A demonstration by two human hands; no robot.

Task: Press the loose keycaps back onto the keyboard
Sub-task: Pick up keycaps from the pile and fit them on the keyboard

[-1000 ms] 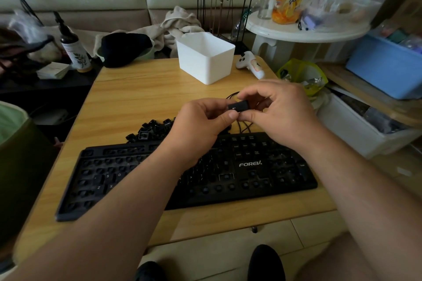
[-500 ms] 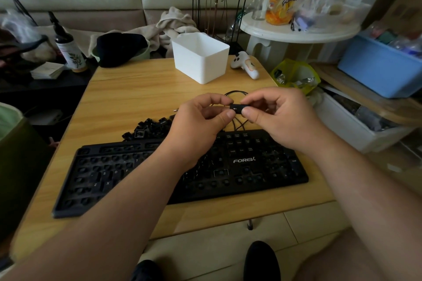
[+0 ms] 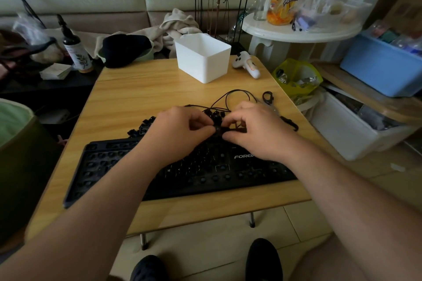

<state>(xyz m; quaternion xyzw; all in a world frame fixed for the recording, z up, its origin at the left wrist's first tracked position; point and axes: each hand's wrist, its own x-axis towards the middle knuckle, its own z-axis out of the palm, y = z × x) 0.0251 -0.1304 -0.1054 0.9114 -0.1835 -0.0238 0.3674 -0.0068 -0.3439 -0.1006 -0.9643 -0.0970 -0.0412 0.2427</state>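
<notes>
A black keyboard (image 3: 109, 162) with many bare switch stems lies across the near half of the wooden table (image 3: 137, 93). Loose black keycaps (image 3: 143, 126) are heaped behind its top edge, partly hidden by my hands. My left hand (image 3: 178, 132) and my right hand (image 3: 258, 130) meet over the keyboard's top edge and together pinch a long black keycap (image 3: 219, 130) between thumbs and fingertips. The keycap sits low, just above the top key row; whether it touches the keyboard I cannot tell.
A white plastic bin (image 3: 203, 57) stands at the table's back middle, a white controller (image 3: 246, 64) to its right. The keyboard's black cable (image 3: 230, 96) loops behind my hands, with a black keycap puller (image 3: 267, 97) beside it. Storage boxes crowd the right side.
Both hands have lowered with the long keycap from mid-air down to the keyboard's top edge. The cable and the black puller behind them have come into sight.
</notes>
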